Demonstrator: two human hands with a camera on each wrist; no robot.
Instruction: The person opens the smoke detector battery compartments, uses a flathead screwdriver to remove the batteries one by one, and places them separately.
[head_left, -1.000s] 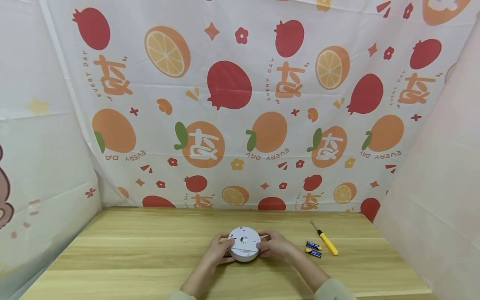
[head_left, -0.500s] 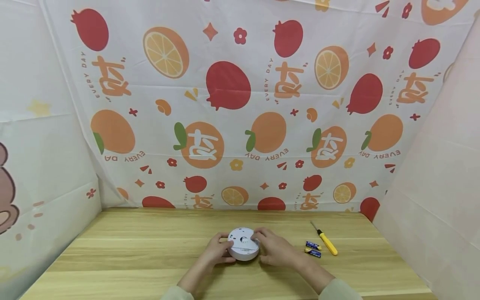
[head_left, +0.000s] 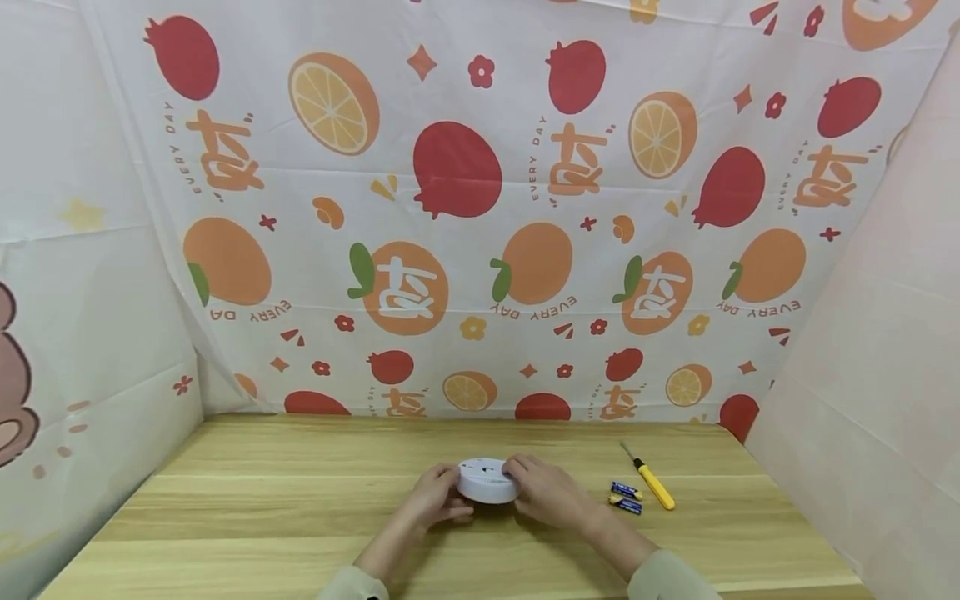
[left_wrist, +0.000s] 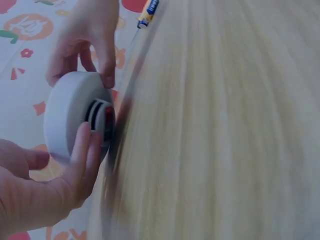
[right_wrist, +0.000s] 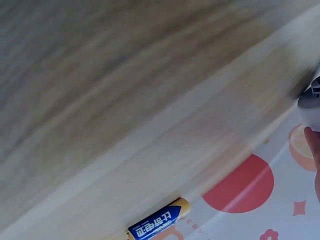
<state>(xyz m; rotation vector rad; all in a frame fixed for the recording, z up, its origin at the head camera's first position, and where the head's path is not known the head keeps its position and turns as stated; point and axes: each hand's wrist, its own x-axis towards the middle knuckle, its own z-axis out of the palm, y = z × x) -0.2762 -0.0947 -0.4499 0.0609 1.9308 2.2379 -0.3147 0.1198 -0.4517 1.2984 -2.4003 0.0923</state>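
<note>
Both hands are holding a white disc just above the table, one on each side, likely to steady and tilt it. Left hand is curling thumb and fingers round its rim. Right hand is pinching the far edge with bent fingertips. Batteries and a screwdriver are lying to the right, probably kept within reach.

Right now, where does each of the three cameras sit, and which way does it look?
Head: on the head, looking forward and down at the table; both hands, left and right, hold the white disc.
Left wrist: looks along the tabletop at the disc; both hands show.
Right wrist: looks across the table at a battery; a fingertip shows.
Shared: disc, battery.
</note>
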